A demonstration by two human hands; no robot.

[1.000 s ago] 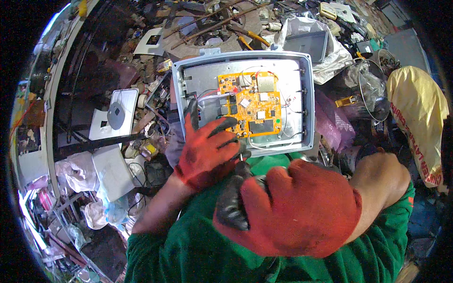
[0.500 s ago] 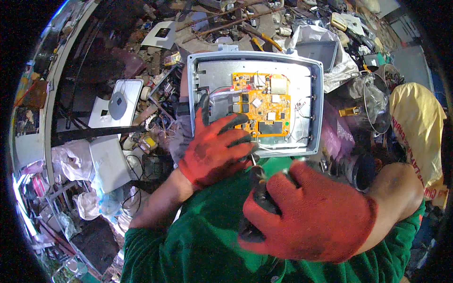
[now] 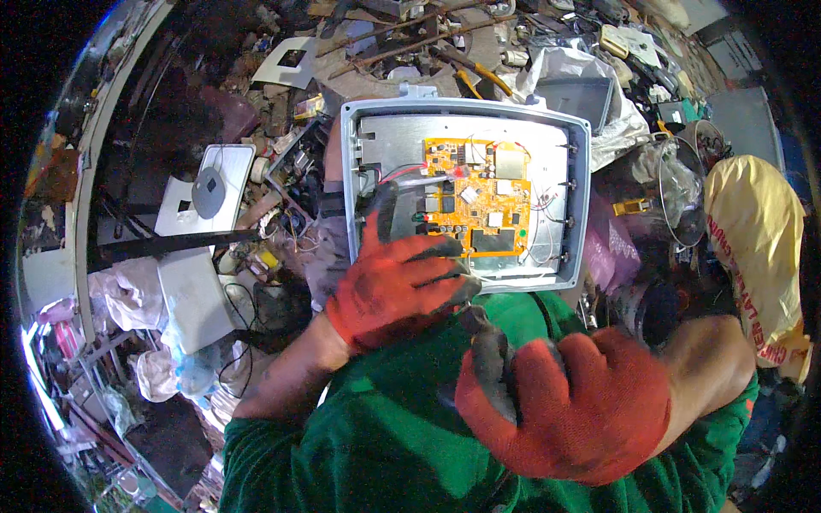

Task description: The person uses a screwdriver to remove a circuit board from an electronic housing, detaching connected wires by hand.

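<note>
An open, shallow grey enclosure (image 3: 585, 205) is tilted toward me against my lap, showing a silvery metal plate (image 3: 389, 137) and an orange circuit board (image 3: 479, 192) with chips and thin wires. Over its near left corner lies my left hand (image 3: 398, 286), in a red glove with blackened fingers. The thumb reaches up inside the left wall and the fingers curl along the near rim, gripping the enclosure. Just below the near rim, my right hand (image 3: 564, 402), gloved alike, is closed with thumb and forefinger together. Whatever it pinches is hidden or too small to make out.
Scrap crowds the ground all around. White panels (image 3: 195, 299) lie at the left, yellow-handled pliers or cutters (image 3: 470, 81) beyond the enclosure, a silvery plastic bag (image 3: 620, 124) behind its right corner, and a yellow sack (image 3: 753, 231) at the right.
My right hand has shifted a little and turned, with its fingers now curled more tightly. The enclosure has sunk slightly toward me, and the left hand stays at its corner.
</note>
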